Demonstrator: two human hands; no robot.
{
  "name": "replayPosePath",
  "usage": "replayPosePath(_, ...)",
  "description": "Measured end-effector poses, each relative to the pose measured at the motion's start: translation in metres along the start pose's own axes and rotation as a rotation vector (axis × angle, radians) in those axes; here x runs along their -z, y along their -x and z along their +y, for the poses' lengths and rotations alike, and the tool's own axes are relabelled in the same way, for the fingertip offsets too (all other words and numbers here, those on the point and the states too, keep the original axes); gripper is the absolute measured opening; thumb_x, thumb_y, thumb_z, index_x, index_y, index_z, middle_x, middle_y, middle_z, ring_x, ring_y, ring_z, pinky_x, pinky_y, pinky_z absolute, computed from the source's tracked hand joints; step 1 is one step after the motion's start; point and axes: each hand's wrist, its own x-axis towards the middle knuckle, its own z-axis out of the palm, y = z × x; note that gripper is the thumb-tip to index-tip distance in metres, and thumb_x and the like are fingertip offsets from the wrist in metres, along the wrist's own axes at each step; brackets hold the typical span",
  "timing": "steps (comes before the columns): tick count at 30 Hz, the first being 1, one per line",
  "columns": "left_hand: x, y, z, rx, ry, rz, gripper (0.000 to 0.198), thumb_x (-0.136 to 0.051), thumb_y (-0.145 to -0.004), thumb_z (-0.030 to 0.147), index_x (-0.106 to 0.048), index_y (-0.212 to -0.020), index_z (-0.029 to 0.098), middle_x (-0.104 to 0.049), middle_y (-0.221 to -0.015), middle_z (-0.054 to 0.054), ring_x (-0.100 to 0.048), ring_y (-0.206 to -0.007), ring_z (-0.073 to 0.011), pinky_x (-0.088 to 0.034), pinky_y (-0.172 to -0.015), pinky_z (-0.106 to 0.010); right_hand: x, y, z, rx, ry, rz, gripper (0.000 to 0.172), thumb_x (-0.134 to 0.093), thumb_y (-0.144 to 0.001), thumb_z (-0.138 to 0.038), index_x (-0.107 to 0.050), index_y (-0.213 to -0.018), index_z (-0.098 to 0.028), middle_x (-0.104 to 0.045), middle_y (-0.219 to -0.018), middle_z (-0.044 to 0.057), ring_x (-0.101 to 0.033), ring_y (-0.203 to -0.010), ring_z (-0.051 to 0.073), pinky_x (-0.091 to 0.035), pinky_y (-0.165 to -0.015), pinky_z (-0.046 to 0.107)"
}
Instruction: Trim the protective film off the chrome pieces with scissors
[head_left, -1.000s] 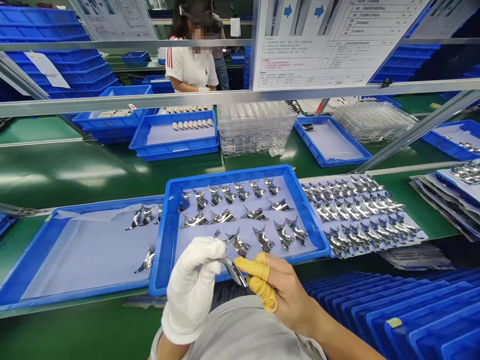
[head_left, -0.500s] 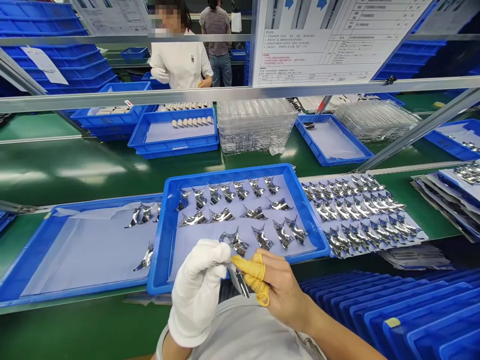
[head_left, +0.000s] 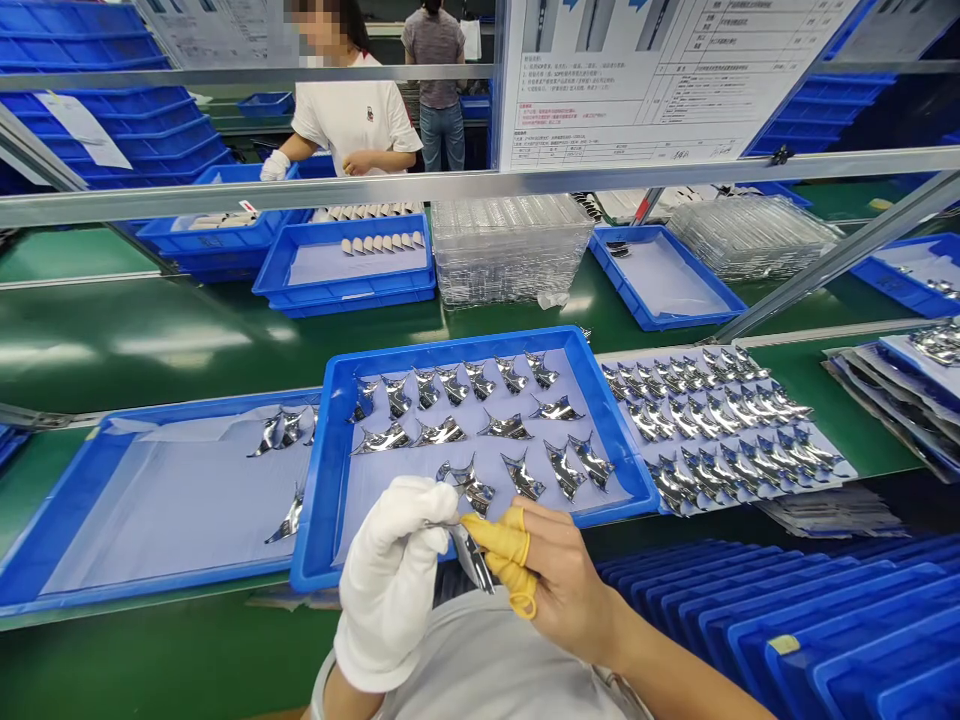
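My left hand (head_left: 391,580), in a white glove, pinches a shiny chrome part (head_left: 471,560) in front of my body. On the other side of that part is my right hand (head_left: 551,575), with yellow finger cots on some fingers; its covered fingertips press against the part's upper end. Just beyond both hands lies a blue tray (head_left: 306,540) lined with white paper. Several curved, pointed chrome parts (head_left: 506,425) are laid out in rows inside it. My fingers cover some of the held part.
To the left is another blue tray (head_left: 45,530) with a few chrome parts. Rows of chrome parts lie on a white sheet (head_left: 840,480) at right. Stacked blue trays (head_left: 750,620) stand lower right. A metal rail (head_left: 360,198) crosses ahead; a co-worker (head_left: 352,115) stands behind it.
My hands keep almost the same pose on the chrome part. Across the bench, the co-worker's gloved hand has moved down and outward toward a blue tray.
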Motion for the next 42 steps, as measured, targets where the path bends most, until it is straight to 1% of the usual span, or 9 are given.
replayPosePath(12, -0.006, 0.006, -0.006, 0.078, 0.061, 0.010, 0.025, -0.059, -0.093, 0.014, -0.070, -0.113, 0.023, -0.070, -0.095, -0.007, -0.064, -0.093, -0.0208, -0.056, -0.080, -0.034, -0.010, -0.001, -0.002, -0.054, 0.053, 0.081, 0.033, -0.049, -0.101, -0.013, -0.072, -0.121, -0.023, -0.053, -0.066, 0.000, -0.045, -0.061, 0.018, -0.036, -0.055, 0.029)
replayPosePath(15, -0.008, 0.008, -0.009, 0.103, 0.075, 0.016, 0.024, -0.059, -0.094, 0.016, -0.070, -0.114, 0.023, -0.070, -0.096, -0.007, -0.063, -0.094, -0.0206, -0.056, -0.082, -0.035, -0.011, -0.002, -0.004, -0.105, 0.046, 0.087, 0.032, -0.048, -0.100, -0.012, -0.074, -0.117, -0.022, -0.053, -0.066, 0.001, -0.045, -0.063, 0.018, -0.036, -0.056, 0.029)
replayPosePath(19, -0.010, 0.010, -0.013, 0.134, 0.092, 0.058, 0.022, -0.061, -0.093, 0.016, -0.072, -0.110, 0.023, -0.071, -0.097, -0.007, -0.064, -0.094, -0.0195, -0.056, -0.084, -0.034, -0.012, -0.004, -0.008, -0.221, -0.036, 0.101, 0.029, -0.049, -0.099, -0.012, -0.077, -0.102, -0.020, -0.049, -0.064, -0.001, -0.043, -0.062, 0.016, -0.036, -0.055, 0.028)
replayPosePath(23, -0.011, 0.010, -0.014, 0.193, 0.131, 0.078, 0.022, -0.063, -0.092, 0.016, -0.073, -0.110, 0.023, -0.072, -0.096, -0.006, -0.066, -0.092, -0.0183, -0.057, -0.083, -0.032, -0.012, -0.004, -0.009, -0.296, -0.119, 0.107, 0.026, -0.052, -0.097, -0.011, -0.076, -0.103, -0.020, -0.047, -0.065, -0.002, -0.042, -0.060, 0.015, -0.036, -0.053, 0.026)
replayPosePath(26, -0.010, 0.008, -0.013, 0.247, 0.169, 0.091, 0.022, -0.063, -0.092, 0.016, -0.073, -0.111, 0.023, -0.071, -0.093, -0.006, -0.067, -0.087, -0.0173, -0.058, -0.079, -0.031, -0.010, -0.003, -0.008, -0.234, -0.067, 0.113, 0.027, -0.054, -0.098, -0.010, -0.074, -0.111, -0.022, -0.050, -0.067, -0.002, -0.044, -0.062, 0.015, -0.039, -0.056, 0.026)
replayPosePath(29, -0.010, 0.007, -0.012, 0.253, 0.189, 0.076, 0.022, -0.064, -0.092, 0.016, -0.073, -0.110, 0.023, -0.071, -0.091, -0.005, -0.066, -0.085, -0.0167, -0.057, -0.075, -0.029, -0.007, -0.001, -0.005, -0.113, 0.065, 0.112, 0.036, -0.052, -0.099, -0.009, -0.067, -0.128, -0.024, -0.058, -0.073, 0.001, -0.048, -0.066, 0.017, -0.043, -0.060, 0.029)
replayPosePath(31, -0.010, 0.006, -0.011, 0.256, 0.191, 0.070, 0.020, -0.065, -0.092, 0.018, -0.074, -0.108, 0.024, -0.071, -0.090, -0.005, -0.067, -0.084, -0.0168, -0.057, -0.074, -0.028, -0.005, 0.000, -0.003, -0.045, 0.164, 0.095, 0.040, -0.051, -0.099, -0.008, -0.064, -0.134, -0.023, -0.059, -0.075, 0.003, -0.049, -0.067, 0.018, -0.043, -0.058, 0.030)
replayPosePath(35, -0.010, 0.006, -0.010, 0.291, 0.180, 0.084, 0.018, -0.067, -0.091, 0.020, -0.074, -0.106, 0.025, -0.072, -0.090, -0.005, -0.067, -0.084, -0.0171, -0.057, -0.073, -0.028, -0.006, 0.002, 0.000, 0.002, 0.264, 0.062, 0.045, -0.048, -0.097, -0.006, -0.062, -0.136, -0.020, -0.055, -0.070, 0.004, -0.046, -0.065, 0.021, -0.038, -0.053, 0.031)
replayPosePath(42, -0.012, 0.011, -0.010, 0.311, 0.161, 0.091, 0.016, -0.068, -0.090, 0.023, -0.075, -0.105, 0.025, -0.073, -0.094, -0.005, -0.068, -0.088, -0.0174, -0.057, -0.077, -0.028, -0.007, 0.004, 0.003, 0.018, 0.253, 0.060, 0.044, -0.044, -0.097, -0.006, -0.064, -0.134, -0.019, -0.054, -0.069, 0.003, -0.044, -0.063, 0.020, -0.037, -0.052, 0.030)
